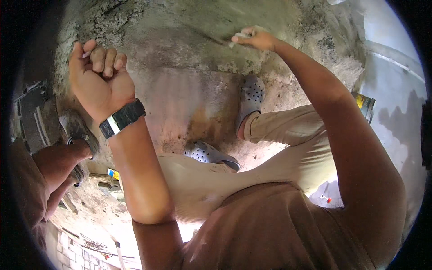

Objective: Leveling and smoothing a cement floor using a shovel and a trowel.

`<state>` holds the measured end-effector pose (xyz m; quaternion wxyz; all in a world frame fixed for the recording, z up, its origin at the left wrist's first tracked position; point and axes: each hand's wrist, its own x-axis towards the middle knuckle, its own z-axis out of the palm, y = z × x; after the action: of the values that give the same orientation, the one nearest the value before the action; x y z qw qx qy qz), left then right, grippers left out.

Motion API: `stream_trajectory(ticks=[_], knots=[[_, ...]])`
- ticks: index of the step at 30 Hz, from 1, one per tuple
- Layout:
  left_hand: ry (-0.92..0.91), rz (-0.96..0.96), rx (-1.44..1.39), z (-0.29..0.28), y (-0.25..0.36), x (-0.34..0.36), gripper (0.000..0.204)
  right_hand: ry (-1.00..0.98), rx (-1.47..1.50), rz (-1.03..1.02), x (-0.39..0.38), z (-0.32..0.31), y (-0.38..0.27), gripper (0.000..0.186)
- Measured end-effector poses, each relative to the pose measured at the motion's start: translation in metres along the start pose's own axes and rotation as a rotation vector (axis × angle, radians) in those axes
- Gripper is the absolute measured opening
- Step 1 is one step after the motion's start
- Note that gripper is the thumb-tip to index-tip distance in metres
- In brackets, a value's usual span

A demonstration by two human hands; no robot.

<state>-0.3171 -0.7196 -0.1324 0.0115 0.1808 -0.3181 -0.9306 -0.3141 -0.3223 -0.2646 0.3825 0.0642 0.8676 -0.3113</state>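
Raised on the left, my left hand [102, 78] is turned palm up with curled fingers and a dark wristwatch [120, 119] at the wrist; a small pale item seems to sit between the fingertips, too small to name. At the top, my right hand [254, 39] pinches a small whitish object [235, 41] close to the rough, grey-green stained cement surface [202, 27], where a dark streak runs beside it. Whether that object touches the surface I cannot tell.
My feet in grey perforated clogs [250, 90] stand below my hands. At left is another person's bare leg [60, 164] in a clog, beside dark stacked material [36, 105]. A pale wall [396, 76] and yellow-marked container [366, 108] are at right; small debris [105, 184] lies lower left.
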Motion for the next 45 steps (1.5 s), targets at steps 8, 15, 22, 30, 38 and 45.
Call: stream_trajectory(ticks=[8, 15, 22, 30, 38, 45], knots=[[0.016, -0.006, 0.098, -0.004, -0.007, -0.003, 0.026, -0.51, -0.596, -0.093, -0.047, 0.097, -0.032, 0.062], [0.043, 0.052, 0.154, 0.005, -0.004, 0.001, 0.027, -0.018, -0.447, 0.066, -0.007, -0.044, 0.036, 0.073], [0.183, 0.214, 0.484, 0.0, 0.016, 0.0, 0.03, 0.187, -0.55, 0.214, -0.109, -0.178, -0.081, 0.064], [-0.291, 0.405, 1.258, 0.0, -0.056, -0.082, 0.046, 0.091, -0.454, 0.125, -0.181, -0.187, -0.139, 0.095], [0.044, 0.298, 1.142, -0.059, 0.0, -0.038, 0.039, -0.045, -0.473, -0.328, -0.049, -0.068, -0.175, 0.076], [0.414, 0.19, 0.709, -0.099, 0.041, -0.04, 0.039, -0.384, -0.48, -0.447, 0.045, 0.135, -0.197, 0.072]])
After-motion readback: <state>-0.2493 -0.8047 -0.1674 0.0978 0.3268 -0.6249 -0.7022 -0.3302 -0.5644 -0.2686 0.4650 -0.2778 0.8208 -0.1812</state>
